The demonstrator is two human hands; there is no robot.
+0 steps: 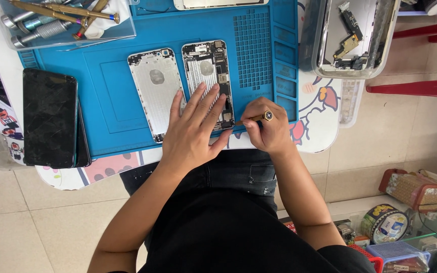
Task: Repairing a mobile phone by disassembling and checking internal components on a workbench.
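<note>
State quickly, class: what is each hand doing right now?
Left hand: open, fingers spread, pressing flat on the opened phone housing.
Right hand: closed around a small screwdriver, tip at the housing's lower edge.

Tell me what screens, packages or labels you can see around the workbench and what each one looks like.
Phone screen: left of the blue mat, a black glass rectangle, dark, stacked on another.
Round tin: floor at lower right, printed yellow and blue label.
Patterned box: floor at right, red with a cream dotted face.
Cartoon sticker: far left, red, white and black.
</note>
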